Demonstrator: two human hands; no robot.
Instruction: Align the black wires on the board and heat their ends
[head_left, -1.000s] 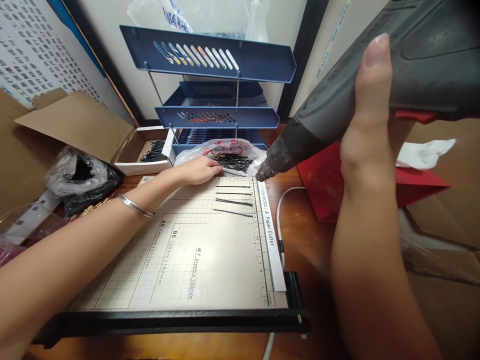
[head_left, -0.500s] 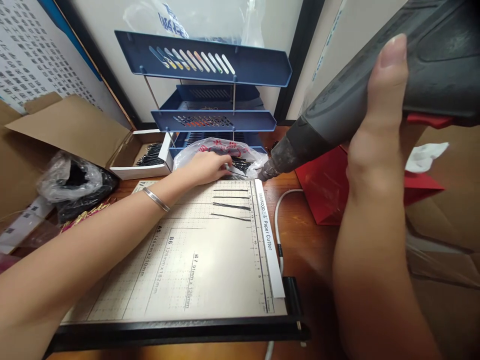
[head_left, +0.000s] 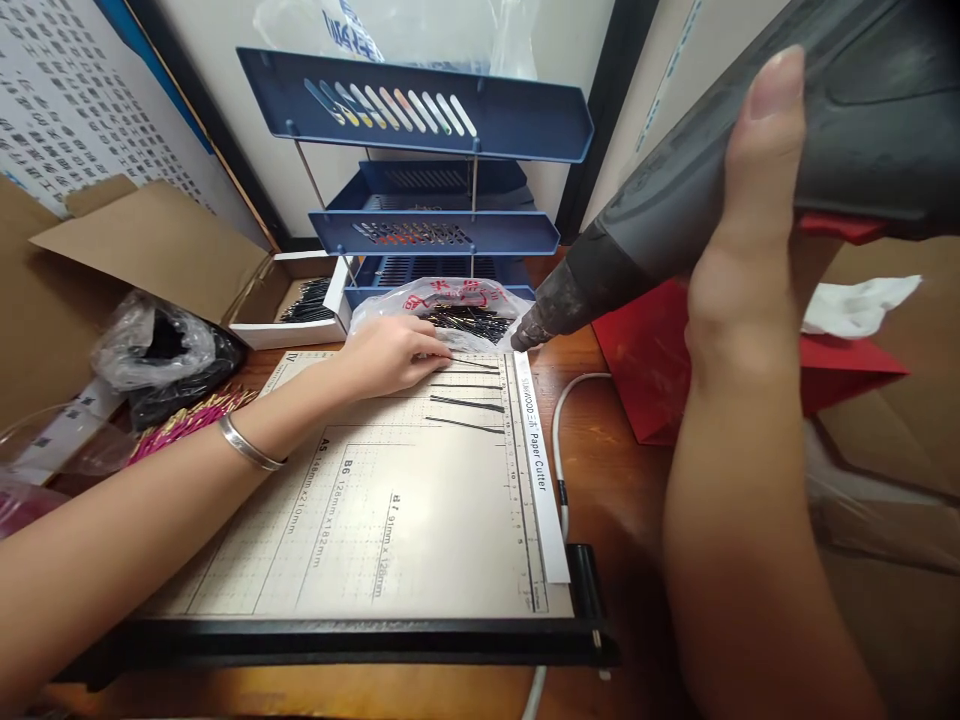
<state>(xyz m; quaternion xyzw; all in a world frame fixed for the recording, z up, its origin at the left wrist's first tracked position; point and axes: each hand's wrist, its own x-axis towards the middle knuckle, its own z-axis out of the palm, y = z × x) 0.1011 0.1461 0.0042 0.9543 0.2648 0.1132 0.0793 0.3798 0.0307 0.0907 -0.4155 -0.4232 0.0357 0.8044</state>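
Observation:
My right hand (head_left: 750, 230) is wrapped round a dark grey heat gun (head_left: 652, 230), thumb along its body. The gun's nozzle points down and left, close to the far end of the paper cutter's white edge strip. My left hand (head_left: 397, 355) is at the far side of the paper cutter board (head_left: 285, 560), fingertips pinched at the left end of a thin black strand (head_left: 478, 366). Several more black strands (head_left: 466, 404) lie roughly side by side across the board near its ruler. Just beyond my fingers, a clear plastic bag (head_left: 375, 305) holds a pile of black strands (head_left: 472, 322).
A blue tiered rack (head_left: 435, 235) stands behind the bag. To the left are a white box (head_left: 289, 335) of black strands, a pink bundle with gold ends (head_left: 191, 425) and a plastic-wrapped black bundle (head_left: 176, 375). A white cable (head_left: 556, 430) and a red bag (head_left: 649, 390) lie right.
My left hand has come back from the plastic bag onto the board's far edge, with a strand at its fingertips. The heat gun has shifted slightly left; the view has moved a little.

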